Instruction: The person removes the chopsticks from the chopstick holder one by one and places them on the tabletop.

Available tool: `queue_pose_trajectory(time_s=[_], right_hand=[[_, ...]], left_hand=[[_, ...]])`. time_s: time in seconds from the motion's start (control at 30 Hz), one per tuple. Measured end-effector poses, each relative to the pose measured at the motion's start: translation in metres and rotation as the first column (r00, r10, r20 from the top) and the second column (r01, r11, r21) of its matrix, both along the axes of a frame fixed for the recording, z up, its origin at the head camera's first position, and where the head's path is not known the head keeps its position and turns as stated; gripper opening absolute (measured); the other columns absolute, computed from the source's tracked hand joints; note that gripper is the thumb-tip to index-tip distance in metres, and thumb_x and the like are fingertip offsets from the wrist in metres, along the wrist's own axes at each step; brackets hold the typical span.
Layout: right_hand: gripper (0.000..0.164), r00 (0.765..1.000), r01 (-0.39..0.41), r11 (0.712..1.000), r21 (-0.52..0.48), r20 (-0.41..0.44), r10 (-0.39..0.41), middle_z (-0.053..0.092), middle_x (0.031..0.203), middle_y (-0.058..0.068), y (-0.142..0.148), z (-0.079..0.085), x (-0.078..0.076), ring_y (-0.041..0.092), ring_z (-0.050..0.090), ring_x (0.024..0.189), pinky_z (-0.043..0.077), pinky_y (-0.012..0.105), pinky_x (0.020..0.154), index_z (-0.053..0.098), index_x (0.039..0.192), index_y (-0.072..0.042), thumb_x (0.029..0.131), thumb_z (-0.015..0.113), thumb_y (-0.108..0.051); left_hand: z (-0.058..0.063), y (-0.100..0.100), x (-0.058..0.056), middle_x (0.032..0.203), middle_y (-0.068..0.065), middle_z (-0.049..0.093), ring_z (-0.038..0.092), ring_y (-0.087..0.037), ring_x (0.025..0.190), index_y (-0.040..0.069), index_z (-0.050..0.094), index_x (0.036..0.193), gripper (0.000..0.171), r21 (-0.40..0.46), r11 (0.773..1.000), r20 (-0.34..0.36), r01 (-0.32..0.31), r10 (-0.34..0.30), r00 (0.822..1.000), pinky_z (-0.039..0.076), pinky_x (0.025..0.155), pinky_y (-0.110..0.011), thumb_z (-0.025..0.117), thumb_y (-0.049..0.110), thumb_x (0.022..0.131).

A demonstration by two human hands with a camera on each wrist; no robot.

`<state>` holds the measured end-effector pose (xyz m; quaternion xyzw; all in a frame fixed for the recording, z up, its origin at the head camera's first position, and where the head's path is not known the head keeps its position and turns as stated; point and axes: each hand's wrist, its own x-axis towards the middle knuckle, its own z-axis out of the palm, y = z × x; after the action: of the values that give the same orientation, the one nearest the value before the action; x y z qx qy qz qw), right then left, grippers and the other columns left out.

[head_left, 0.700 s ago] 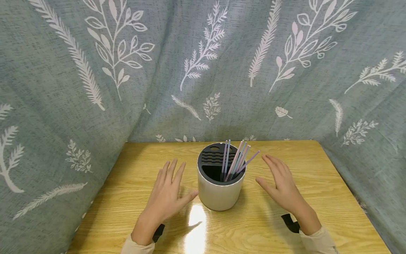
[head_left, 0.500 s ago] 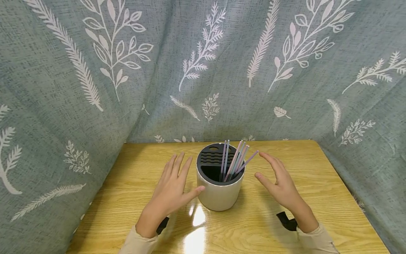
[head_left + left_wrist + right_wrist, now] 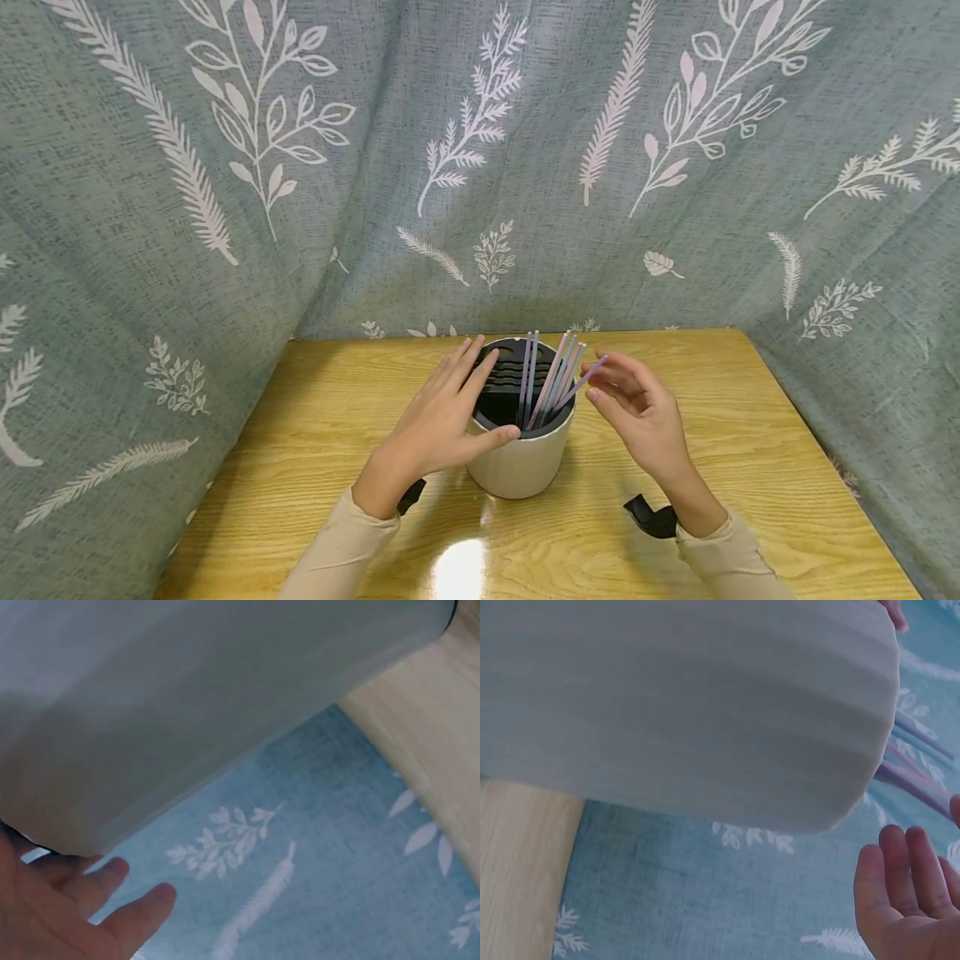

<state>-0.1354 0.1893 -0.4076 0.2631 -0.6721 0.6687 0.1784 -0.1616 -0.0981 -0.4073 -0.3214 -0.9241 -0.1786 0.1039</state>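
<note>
A white round holder with a black slotted top insert stands on the wooden table. Slim pastel sticks, purple, blue and pink, lean out of its open front compartment. My left hand lies over the holder's left rim, fingers straight and thumb across the front; in the left wrist view its fingers show beyond the rim. On the other side, my right hand is around the tip of the outermost purple stick. Its fingers are bent slightly, thumb apart from them, in the right wrist view.
A grey-green curtain with white leaf prints hangs behind and along both sides of the table. Black straps are on the wrists. Light glares off the table's front.
My left hand has moved right and up, from beside the holder onto its rim. My right hand has come left to the purple stick, its fingers bending more. The holder stays in place.
</note>
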Motion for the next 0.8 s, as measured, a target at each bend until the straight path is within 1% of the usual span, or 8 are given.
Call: queue_pose_trajectory(time_s=[0.1, 0.2, 0.3, 0.43, 0.53, 0.67, 0.77, 0.8], right_hand=[[0.044, 1.0, 0.008, 1.0, 0.001, 0.025, -0.008, 0.069, 0.116, 0.02, -0.004, 0.0, 0.0, 0.021, 0.067, 0.108, 0.053, 0.033, 0.092, 0.052, 0.131, 0.015, 0.089, 0.065, 0.017], [0.04, 0.999, 0.021, 1.0, 0.006, 0.033, -0.021, 0.07, 0.111, 0.02, -0.007, 0.0, -0.001, 0.019, 0.068, 0.105, 0.054, 0.032, 0.089, 0.052, 0.127, 0.017, 0.089, 0.065, 0.017], [0.037, 0.999, 0.031, 1.0, 0.004, 0.027, -0.031, 0.069, 0.107, 0.025, -0.009, -0.001, -0.001, 0.017, 0.069, 0.102, 0.055, 0.03, 0.087, 0.053, 0.124, 0.017, 0.089, 0.065, 0.016], [0.034, 0.999, 0.048, 0.999, -0.004, 0.0, -0.048, 0.066, 0.103, 0.032, -0.011, -0.003, -0.003, 0.016, 0.069, 0.099, 0.056, 0.028, 0.084, 0.054, 0.121, 0.015, 0.089, 0.064, 0.018], [0.035, 0.998, 0.052, 0.998, -0.024, -0.024, -0.053, 0.068, 0.103, 0.028, -0.012, -0.004, -0.005, 0.016, 0.07, 0.099, 0.056, 0.026, 0.084, 0.055, 0.121, 0.013, 0.088, 0.062, 0.021], [0.038, 0.997, 0.059, 0.997, -0.051, -0.036, -0.061, 0.071, 0.104, 0.017, -0.012, -0.001, -0.006, 0.016, 0.07, 0.098, 0.055, 0.026, 0.083, 0.057, 0.122, 0.009, 0.087, 0.061, 0.023], [0.036, 0.997, 0.05, 0.995, -0.085, -0.049, -0.054, 0.072, 0.105, 0.011, -0.012, 0.006, -0.007, 0.018, 0.07, 0.098, 0.056, 0.028, 0.085, 0.054, 0.123, 0.014, 0.088, 0.062, 0.021], [0.036, 0.997, 0.035, 0.994, -0.107, -0.059, -0.042, 0.072, 0.106, 0.011, -0.012, 0.009, -0.007, 0.019, 0.07, 0.098, 0.056, 0.029, 0.085, 0.052, 0.123, 0.017, 0.088, 0.062, 0.021]], left_hand=[[0.002, 0.001, 0.0, 0.168, -0.005, 0.0, -0.001, -0.02, 0.152, 0.011, 0.019, 0.161, 0.101, -0.051, 0.999, 0.012, 0.007, -0.006, 1.0, 0.012, 0.12, -0.046, 0.038, 0.08, 0.091], [0.004, 0.003, 0.0, 0.167, -0.008, 0.004, 0.003, -0.021, 0.152, 0.008, 0.018, 0.161, 0.101, -0.104, 0.995, 0.017, 0.002, 0.0, 1.0, 0.012, 0.12, -0.046, 0.033, 0.08, 0.092], [0.005, 0.005, 0.001, 0.166, -0.012, 0.009, 0.007, -0.024, 0.152, 0.004, 0.018, 0.16, 0.101, -0.154, 0.988, 0.009, -0.005, 0.006, 1.0, 0.014, 0.12, -0.046, 0.029, 0.08, 0.093], [0.007, 0.008, 0.004, 0.166, -0.014, 0.012, 0.011, -0.027, 0.152, 0.001, 0.019, 0.159, 0.103, -0.193, 0.981, -0.004, -0.02, 0.019, 1.0, 0.015, 0.12, -0.046, 0.026, 0.08, 0.093], [0.008, 0.01, 0.006, 0.165, -0.015, 0.011, 0.011, -0.027, 0.152, 0.0, 0.019, 0.159, 0.104, -0.199, 0.98, -0.007, -0.03, 0.029, 1.0, 0.014, 0.12, -0.044, 0.025, 0.081, 0.093], [0.008, 0.01, 0.006, 0.165, -0.015, 0.011, 0.011, -0.028, 0.152, -0.001, 0.019, 0.158, 0.105, -0.201, 0.979, -0.015, -0.034, 0.032, 0.999, 0.014, 0.12, -0.044, 0.025, 0.08, 0.093], [0.007, 0.01, 0.007, 0.165, -0.016, 0.013, 0.012, -0.029, 0.152, -0.001, 0.019, 0.158, 0.105, -0.203, 0.979, -0.021, -0.036, 0.032, 0.999, 0.013, 0.12, -0.043, 0.024, 0.081, 0.093], [0.007, 0.01, 0.007, 0.165, -0.016, 0.014, 0.012, -0.028, 0.152, -0.001, 0.019, 0.158, 0.105, -0.203, 0.979, -0.02, -0.037, 0.033, 0.999, 0.013, 0.12, -0.043, 0.024, 0.081, 0.093]])
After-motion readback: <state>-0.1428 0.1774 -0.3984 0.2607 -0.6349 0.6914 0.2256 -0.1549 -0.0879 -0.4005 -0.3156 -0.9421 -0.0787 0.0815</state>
